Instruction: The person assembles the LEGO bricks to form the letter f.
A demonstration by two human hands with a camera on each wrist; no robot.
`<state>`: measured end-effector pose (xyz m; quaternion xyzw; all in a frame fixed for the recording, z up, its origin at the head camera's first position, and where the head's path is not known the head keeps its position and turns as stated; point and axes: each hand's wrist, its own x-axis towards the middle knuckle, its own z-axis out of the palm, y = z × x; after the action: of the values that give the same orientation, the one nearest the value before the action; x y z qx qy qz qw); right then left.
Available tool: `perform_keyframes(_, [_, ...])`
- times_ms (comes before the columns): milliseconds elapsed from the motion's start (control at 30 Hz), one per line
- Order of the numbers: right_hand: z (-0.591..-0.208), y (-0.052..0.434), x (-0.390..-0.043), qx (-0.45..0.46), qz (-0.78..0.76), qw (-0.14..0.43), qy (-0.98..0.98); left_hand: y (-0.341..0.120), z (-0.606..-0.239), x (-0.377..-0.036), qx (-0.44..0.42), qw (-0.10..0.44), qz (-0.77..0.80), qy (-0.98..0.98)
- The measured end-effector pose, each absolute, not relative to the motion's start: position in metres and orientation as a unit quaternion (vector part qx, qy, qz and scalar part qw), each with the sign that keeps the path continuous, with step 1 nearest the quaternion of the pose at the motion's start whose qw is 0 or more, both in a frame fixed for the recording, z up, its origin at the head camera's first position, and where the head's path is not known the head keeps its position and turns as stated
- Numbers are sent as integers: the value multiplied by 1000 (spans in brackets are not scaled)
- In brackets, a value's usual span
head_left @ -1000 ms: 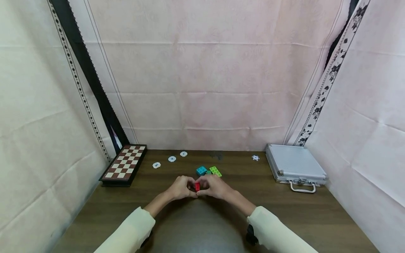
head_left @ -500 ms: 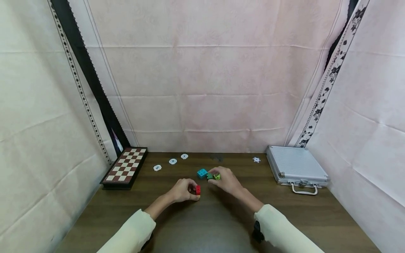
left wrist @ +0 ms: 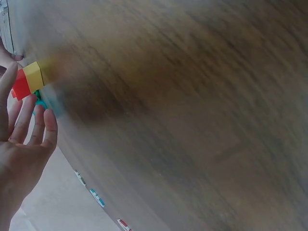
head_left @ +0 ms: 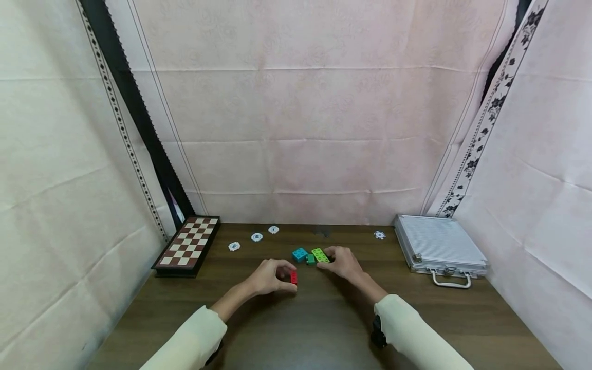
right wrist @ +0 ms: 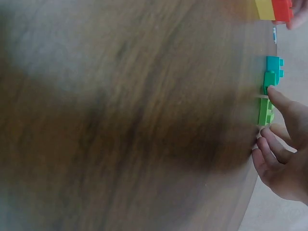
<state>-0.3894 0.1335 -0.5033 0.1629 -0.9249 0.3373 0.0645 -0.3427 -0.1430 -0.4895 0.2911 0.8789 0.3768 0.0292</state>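
My left hand pinches a red toy building brick between thumb and fingers. A yellow brick is joined to the red one in the left wrist view. At the lime-green brick, my right hand has its thumb near the front end and its fingers by the right side, spread apart. In the right wrist view a fingertip is right at the end of the lime brick. A small dark-green brick and a blue brick lie just left of it.
A chessboard box stands at the left of the brown table. Several white poker chips lie toward the back. A silver case with a handle is at the right. Pale cloth hangs behind.
My right hand left the red brick, reached across to the lime-green brick and covered it, then drew slightly right so the brick shows again. My left hand keeps hold of the red brick.
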Motion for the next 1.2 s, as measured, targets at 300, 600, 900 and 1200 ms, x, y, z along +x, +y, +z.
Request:
perform_keyframes(300, [-501, 140, -387, 152, 301, 40, -940, -142, -489, -342, 285, 12, 390, 876])
perform_keyframes(600, [-508, 146, -390, 208, 275, 62, -937, -144, -493, -341, 278, 23, 388, 879])
perform_keyframes(900, [-508, 152, -389, 206, 281, 66, -935, -141, -492, -344, 270, 40, 398, 876])
perform_keyframes(1200, [-492, 147, -377, 262, 277, 94, -920, -142, -492, -347, 269, 43, 395, 877])
